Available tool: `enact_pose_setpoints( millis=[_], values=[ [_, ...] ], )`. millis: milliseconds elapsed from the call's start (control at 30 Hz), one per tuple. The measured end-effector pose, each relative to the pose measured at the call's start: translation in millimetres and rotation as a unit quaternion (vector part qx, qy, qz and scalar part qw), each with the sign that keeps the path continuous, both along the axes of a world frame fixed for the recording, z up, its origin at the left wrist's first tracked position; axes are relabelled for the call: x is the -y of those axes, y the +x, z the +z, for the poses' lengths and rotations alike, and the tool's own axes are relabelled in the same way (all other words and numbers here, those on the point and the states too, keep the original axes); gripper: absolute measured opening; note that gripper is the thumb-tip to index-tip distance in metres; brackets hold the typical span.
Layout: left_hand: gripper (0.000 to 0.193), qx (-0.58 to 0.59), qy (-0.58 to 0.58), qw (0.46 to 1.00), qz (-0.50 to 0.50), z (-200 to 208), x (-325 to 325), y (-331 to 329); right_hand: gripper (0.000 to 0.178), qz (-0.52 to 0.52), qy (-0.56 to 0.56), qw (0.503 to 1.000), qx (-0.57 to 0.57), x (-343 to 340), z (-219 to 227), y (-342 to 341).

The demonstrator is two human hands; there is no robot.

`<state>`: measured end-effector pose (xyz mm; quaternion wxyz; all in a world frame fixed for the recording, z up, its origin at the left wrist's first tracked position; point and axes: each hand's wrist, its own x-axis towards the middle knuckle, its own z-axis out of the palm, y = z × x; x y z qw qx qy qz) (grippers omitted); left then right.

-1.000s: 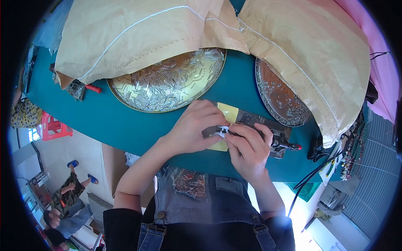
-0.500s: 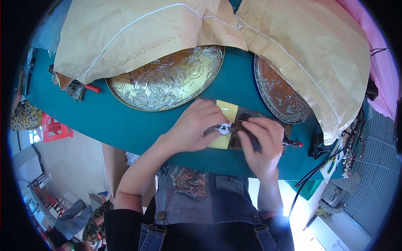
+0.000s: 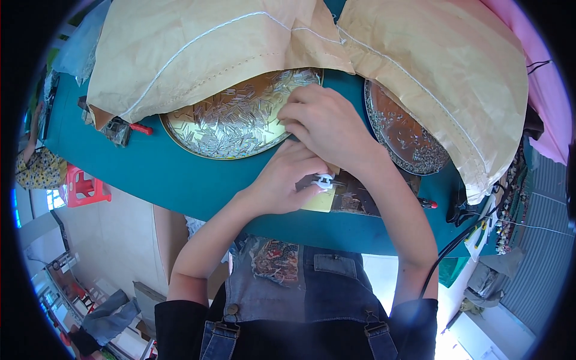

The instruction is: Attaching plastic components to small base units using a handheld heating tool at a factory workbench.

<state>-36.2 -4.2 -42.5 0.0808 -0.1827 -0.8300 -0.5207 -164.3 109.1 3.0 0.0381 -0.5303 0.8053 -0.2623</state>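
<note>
My left hand [image 3: 291,177] is closed round a small white notched plastic piece [image 3: 324,181], which pokes out between thumb and index finger. A thin dark rod sticks out of it to the right. Under that hand lies a dark flat board [image 3: 360,201] with a yellow sheet [image 3: 318,203] on it. My right hand [image 3: 324,117] reaches across above it to the right rim of a round golden tray [image 3: 237,155]. Its fingers are bent and drawn together there; what they hold, if anything, is hidden. Clear thin tube beads [image 3: 231,123] lie strewn over the tray.
Brown paper sheets [image 3: 198,57] cover the back of both trays. The second round tray [image 3: 408,132], with small glittering bits, stands at the right. A red-tipped tool [image 3: 428,203] and black cables [image 3: 444,258] lie right; a red stool [image 3: 87,189] stands beyond the table's left edge.
My right hand has left the white piece and moved up and left to the golden tray's rim. My left hand keeps its hold in nearly the same place.
</note>
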Motion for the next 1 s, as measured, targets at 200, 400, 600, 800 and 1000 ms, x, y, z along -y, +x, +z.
enact_pose_setpoints(
  millis=[200, 400, 600, 800, 1000],
  values=[
    [0.024, 0.031, 0.004, 0.999, -0.004, 0.2, -1.2, 1.1, 0.009, 0.013, 0.077, 0.997, -0.02, 18.7, -20.6, -5.8],
    [0.029, 0.032, 0.01, 0.999, -0.017, 1.3, -1.8, -0.2, 0.005, 0.01, 0.119, 0.988, -0.094, 12.0, -17.3, -6.6],
    [0.025, 0.041, -0.008, 0.999, -0.012, 3.5, 1.3, 2.6, 0.011, -0.103, -0.004, 0.992, 0.075, -70.3, 42.7, 55.8],
    [0.021, 0.031, 0.03, 0.999, 0.0, 8.3, -2.2, 0.7, 0.009, -0.168, 0.06, 0.982, 0.056, -84.7, 43.7, 81.4],
    [0.022, 0.028, 0.021, 0.999, 0.0, 7.1, -2.0, -0.5, 0.011, -0.172, 0.039, 0.982, 0.074, -87.7, 39.3, 80.2]
  ],
)
